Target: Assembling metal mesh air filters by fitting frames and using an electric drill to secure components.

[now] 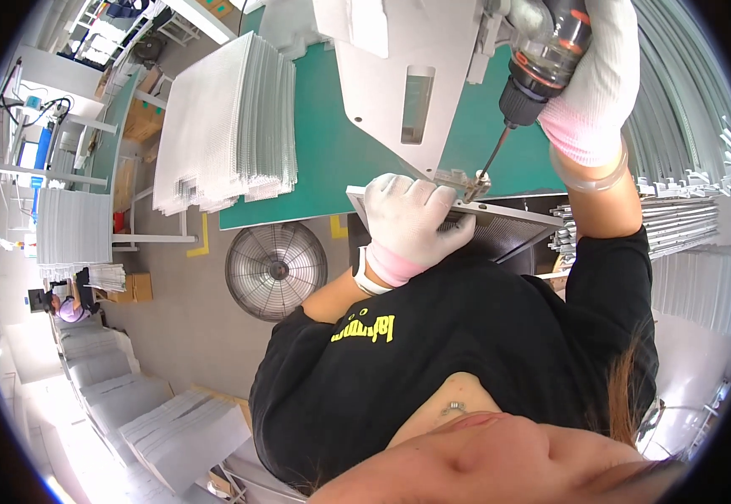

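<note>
The left grip [416, 218], in a pale glove with a pink cuff, is low in front of the chest, knuckles up, fingers curled and thumb pointing rightward. Its wrist [372, 270] is turned inward, the bare left forearm [336, 304] angling in from a short black sleeve. The right grip [609, 76], gloved alike, reaches farther out, closed, partly cut by the upper edge; the right forearm [605, 206] extends nearly straight ahead.

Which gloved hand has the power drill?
The right hand, wrapped around the power drill at the picture's upper right. The left hand differs: it has no tool, and its fingers curl over the framed panel edge.
</note>
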### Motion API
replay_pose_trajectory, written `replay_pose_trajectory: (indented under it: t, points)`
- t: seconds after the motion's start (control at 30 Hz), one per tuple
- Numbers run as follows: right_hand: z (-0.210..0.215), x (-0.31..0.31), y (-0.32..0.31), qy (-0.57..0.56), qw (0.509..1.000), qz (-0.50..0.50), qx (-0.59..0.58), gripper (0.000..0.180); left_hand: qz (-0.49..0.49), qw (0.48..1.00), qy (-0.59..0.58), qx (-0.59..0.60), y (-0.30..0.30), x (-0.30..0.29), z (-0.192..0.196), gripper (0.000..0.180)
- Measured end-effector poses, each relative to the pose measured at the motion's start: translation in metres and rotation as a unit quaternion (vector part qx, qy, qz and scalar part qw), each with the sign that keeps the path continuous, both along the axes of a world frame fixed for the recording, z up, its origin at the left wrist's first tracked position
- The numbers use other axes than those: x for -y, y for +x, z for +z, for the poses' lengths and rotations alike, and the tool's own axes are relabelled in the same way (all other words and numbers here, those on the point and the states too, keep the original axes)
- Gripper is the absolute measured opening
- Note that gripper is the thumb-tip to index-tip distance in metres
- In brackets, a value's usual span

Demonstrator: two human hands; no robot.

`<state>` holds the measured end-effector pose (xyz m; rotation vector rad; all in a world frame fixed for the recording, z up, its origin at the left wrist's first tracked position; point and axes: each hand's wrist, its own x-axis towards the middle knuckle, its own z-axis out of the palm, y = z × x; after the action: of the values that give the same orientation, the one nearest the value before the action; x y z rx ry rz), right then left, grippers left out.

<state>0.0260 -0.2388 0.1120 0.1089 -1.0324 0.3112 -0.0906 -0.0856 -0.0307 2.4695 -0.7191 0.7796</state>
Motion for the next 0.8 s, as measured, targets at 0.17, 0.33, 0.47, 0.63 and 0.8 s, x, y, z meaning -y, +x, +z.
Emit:
replay_pose_trajectory:
  t: [0.17,0.33,0.47,0.63,0.8]
  points:
    - [0.006,-0.005,-0.041,-0.313,0.823,-0.401,-0.254,0.038,-0.003,1.0,-0.01,0.015,-0.002,-0.002,0.003,0.033]
    - [-0.017,-0.012,0.019,-0.008,0.997,-0.055,0.048,0.038,-0.025,0.999,0.0,-0.024,-0.001,0.0,0.008,0.032]
    - [-0.023,0.007,-0.022,-0.376,0.836,-0.399,-0.017,0.041,-0.03,0.998,-0.022,-0.041,-0.004,0.0,0.001,0.031]
    - [-0.062,0.022,-0.018,-0.423,0.87,-0.253,-0.026,0.061,-0.111,0.989,-0.095,-0.036,-0.004,0.006,-0.017,0.033]
    - [-0.056,0.004,-0.03,-0.386,0.876,-0.254,-0.139,0.066,-0.146,0.977,-0.13,-0.085,-0.001,0.007,-0.024,0.04]
